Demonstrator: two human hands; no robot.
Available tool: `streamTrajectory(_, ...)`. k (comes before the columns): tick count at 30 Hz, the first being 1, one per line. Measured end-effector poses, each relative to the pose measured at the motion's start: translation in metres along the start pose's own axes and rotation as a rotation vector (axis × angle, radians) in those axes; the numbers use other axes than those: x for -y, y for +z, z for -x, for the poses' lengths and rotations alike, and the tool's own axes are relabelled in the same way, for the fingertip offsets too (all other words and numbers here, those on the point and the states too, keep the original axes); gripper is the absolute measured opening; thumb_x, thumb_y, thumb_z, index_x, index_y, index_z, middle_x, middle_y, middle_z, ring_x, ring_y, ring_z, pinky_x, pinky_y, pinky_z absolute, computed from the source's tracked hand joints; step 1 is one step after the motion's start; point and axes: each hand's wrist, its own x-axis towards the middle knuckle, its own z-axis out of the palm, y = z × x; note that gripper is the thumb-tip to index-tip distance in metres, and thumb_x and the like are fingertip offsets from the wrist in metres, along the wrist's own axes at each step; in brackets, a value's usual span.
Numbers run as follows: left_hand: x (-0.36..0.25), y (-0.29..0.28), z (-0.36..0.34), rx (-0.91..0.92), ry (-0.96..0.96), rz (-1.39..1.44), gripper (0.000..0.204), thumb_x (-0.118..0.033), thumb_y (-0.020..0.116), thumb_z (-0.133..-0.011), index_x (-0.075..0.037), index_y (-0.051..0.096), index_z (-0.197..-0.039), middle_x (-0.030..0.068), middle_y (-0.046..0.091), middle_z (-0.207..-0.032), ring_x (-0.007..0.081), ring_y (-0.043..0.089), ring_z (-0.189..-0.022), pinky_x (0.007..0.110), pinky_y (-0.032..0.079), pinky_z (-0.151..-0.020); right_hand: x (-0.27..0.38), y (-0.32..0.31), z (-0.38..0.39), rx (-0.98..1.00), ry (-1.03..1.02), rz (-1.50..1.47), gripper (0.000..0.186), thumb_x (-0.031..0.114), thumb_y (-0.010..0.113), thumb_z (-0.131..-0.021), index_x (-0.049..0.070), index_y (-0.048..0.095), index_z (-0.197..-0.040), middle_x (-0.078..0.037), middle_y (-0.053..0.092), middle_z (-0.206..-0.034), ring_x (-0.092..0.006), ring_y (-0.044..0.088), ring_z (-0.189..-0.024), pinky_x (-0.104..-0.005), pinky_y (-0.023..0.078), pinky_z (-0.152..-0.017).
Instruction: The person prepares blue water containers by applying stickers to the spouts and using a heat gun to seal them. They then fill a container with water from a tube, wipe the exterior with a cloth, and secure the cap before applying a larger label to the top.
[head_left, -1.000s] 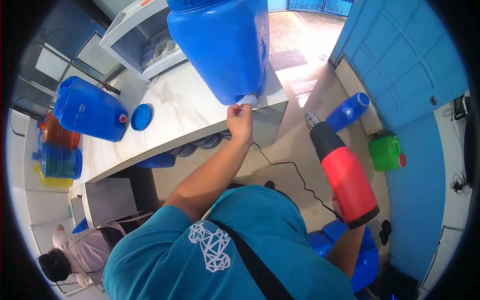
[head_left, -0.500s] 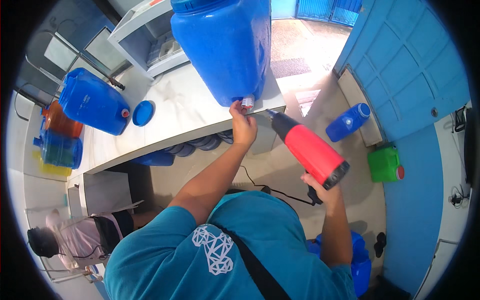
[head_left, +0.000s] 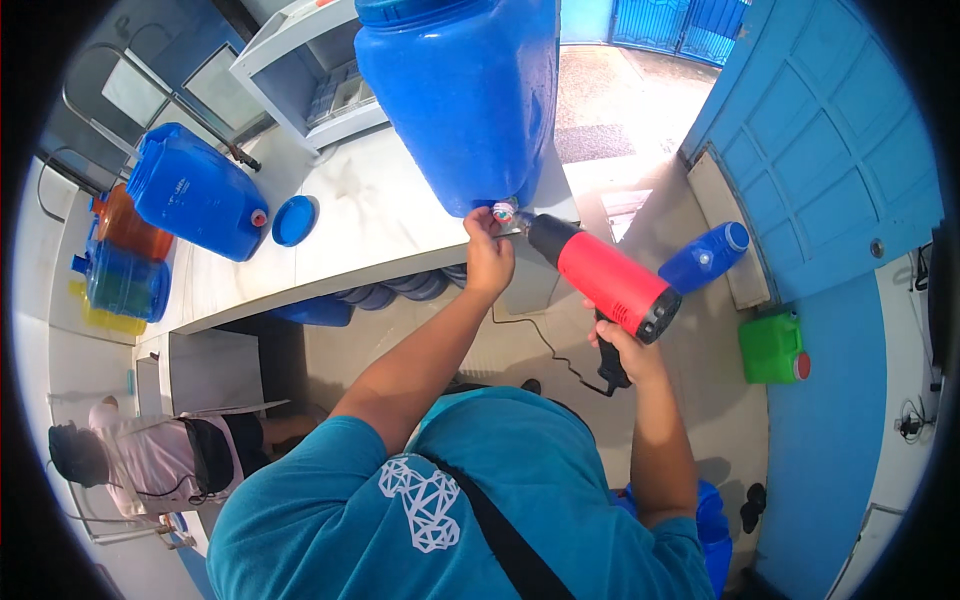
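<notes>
A large blue water container (head_left: pixel 460 110) stands on the counter, with a small spout (head_left: pixel 504 212) low on its front. A printed plastic seal appears to wrap this spout. My left hand (head_left: pixel 490 262) is closed, its curled fingertips at the left side of the sealed spout. In my right hand (head_left: pixel 628 352) is a red and black heat gun (head_left: pixel 605 275), gripped by its black handle. The gun's nozzle points at the spout from the right, very close to it. Exactly how the left fingertips meet the seal is too small to tell.
The white counter (head_left: pixel 350 210) also bears a smaller blue container (head_left: pixel 195 190) and a blue lid (head_left: pixel 293 221). A black cord (head_left: pixel 560 355) hangs from the gun. Blue (head_left: pixel 703 258) and green (head_left: pixel 772 348) jugs stand at right. A person (head_left: pixel 160 455) works at far left.
The heat gun has moved left, bringing its nozzle up to the spout. My left fingers have shifted slightly, leaving the spout's face more exposed.
</notes>
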Motion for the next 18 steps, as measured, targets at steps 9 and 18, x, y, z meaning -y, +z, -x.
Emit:
streamTrajectory(9,0.014,-0.003,-0.003,-0.019,0.024,0.094,0.050,0.014,0.045,-0.082,0.002,0.028,-0.128,0.0265,0.052,-0.132,0.0335,0.058,-0.130,0.036,0.046,-0.103,-0.007,-0.028,0.012,0.004,0.121,-0.168,0.038,0.006,0.063,-0.085,-0.002,0.065,-0.122,-0.011,0.069,-0.109,-0.0157,0.067,-0.075,-0.0315,0.056,-0.067)
streamTrajectory(18,-0.047,-0.002,-0.003,-0.158,-0.802,0.950,0.063,0.007,0.045,-0.094,-0.004,0.020,-0.150,0.0164,0.053,-0.140,0.0266,0.061,-0.122,0.038,0.045,-0.099,-0.014,-0.013,-0.007,-0.019,0.093,-0.284,0.044,0.013,0.063,-0.087,0.000,0.060,-0.128,-0.014,0.070,-0.117,-0.0171,0.068,-0.076,-0.0314,0.057,-0.067)
